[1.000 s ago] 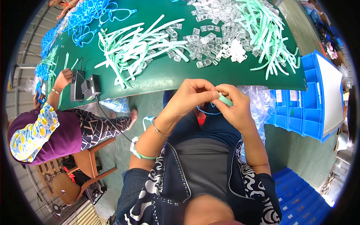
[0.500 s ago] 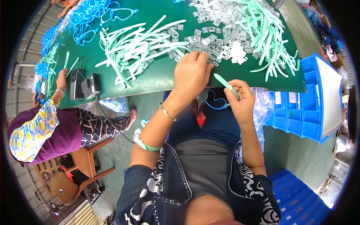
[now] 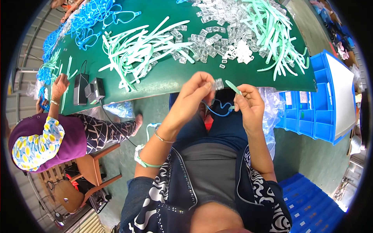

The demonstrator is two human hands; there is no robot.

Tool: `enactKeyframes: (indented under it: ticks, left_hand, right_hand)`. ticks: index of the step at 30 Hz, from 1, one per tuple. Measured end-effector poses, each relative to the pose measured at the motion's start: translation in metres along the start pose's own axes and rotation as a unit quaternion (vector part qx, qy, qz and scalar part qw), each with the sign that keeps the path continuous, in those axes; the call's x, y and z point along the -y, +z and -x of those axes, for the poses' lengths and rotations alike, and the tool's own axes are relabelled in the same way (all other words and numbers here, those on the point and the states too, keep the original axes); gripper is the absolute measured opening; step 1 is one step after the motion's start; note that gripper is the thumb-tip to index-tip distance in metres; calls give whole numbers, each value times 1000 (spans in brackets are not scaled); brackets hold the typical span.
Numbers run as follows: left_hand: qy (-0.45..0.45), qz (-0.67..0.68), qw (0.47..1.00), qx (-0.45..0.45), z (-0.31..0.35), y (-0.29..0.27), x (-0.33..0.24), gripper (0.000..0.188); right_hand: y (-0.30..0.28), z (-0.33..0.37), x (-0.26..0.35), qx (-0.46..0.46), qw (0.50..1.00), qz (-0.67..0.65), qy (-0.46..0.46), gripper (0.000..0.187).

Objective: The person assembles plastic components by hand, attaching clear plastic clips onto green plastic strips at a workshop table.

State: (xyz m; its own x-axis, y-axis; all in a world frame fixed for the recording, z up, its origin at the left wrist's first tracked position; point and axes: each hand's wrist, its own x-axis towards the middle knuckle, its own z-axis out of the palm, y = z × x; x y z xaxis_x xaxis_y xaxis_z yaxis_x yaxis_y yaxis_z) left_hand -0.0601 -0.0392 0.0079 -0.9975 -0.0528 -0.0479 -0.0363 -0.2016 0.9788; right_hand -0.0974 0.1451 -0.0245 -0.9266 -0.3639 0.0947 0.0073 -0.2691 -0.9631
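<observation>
My left hand [image 3: 196, 95] pinches a clear plastic buckle [image 3: 218, 84] over the front edge of the table. Facing it, my right hand [image 3: 248, 103] grips a pale green strap [image 3: 232, 86] between thumb and fingers, its rounded tip pointing at the buckle. A small gap separates the two. Below the hands, a blue goggle frame [image 3: 219, 112] hangs over my lap; a bit of green shows where it meets my right hand, but the joint is hidden. Beyond my hands lie piles of clear buckles [image 3: 210, 44] and small white loops [image 3: 241, 52].
Green strap piles [image 3: 136, 50] lie on the green table [image 3: 163, 77]. Blue goggle frames [image 3: 91, 19] heap at far left. A black box [image 3: 81, 88] with a cable stands near a co-worker's hand [image 3: 60, 87]. Blue bins [image 3: 311, 99] stand at right.
My left hand has come back from the piles toward me with a clear buckle in it. My right hand stays nearly in place with the strap. The blue frame shows more.
</observation>
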Motion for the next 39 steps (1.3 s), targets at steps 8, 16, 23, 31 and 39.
enactKeyframes:
  ticks: [8, 16, 23, 31, 39]
  left_hand:
    - [-78, 235, 969, 12, 33, 12, 9, 24]
    - [-129, 310, 941, 33, 42, 11, 16, 26]
    - [-135, 301, 944, 17, 49, 2, 25, 23]
    - [12, -82, 997, -7, 50, -8, 27, 16]
    - [-50, 10, 997, 59, 52, -11, 13, 13]
  right_hand:
    - [15, 15, 0, 116, 993, 1, 34, 22]
    - [22, 17, -3, 125, 992, 24, 7, 20]
    - [30, 11, 15, 123, 976, 157, -86, 17]
    - [21, 18, 1, 96, 985, 86, -119, 9]
    - [25, 11, -2, 179, 968, 171, -50, 16]
